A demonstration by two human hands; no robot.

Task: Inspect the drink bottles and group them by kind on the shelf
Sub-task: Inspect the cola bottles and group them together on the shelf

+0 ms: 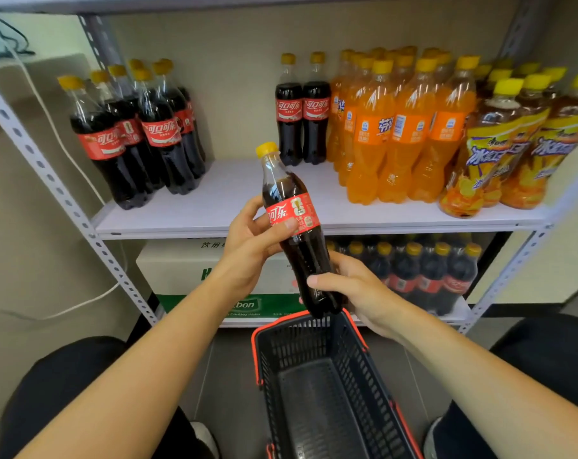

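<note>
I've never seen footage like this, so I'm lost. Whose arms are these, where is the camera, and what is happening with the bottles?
No machine here: a person wears a camera on the head, looking down at their own arms. The left hand grips a cola bottle at its label; the right hand holds its lower end above a basket. On the white shelf stand a cola group at the left, two colas beside the orange soda bottles, and iced tea bottles at the right. More colas and a carton sit lower down.
</note>
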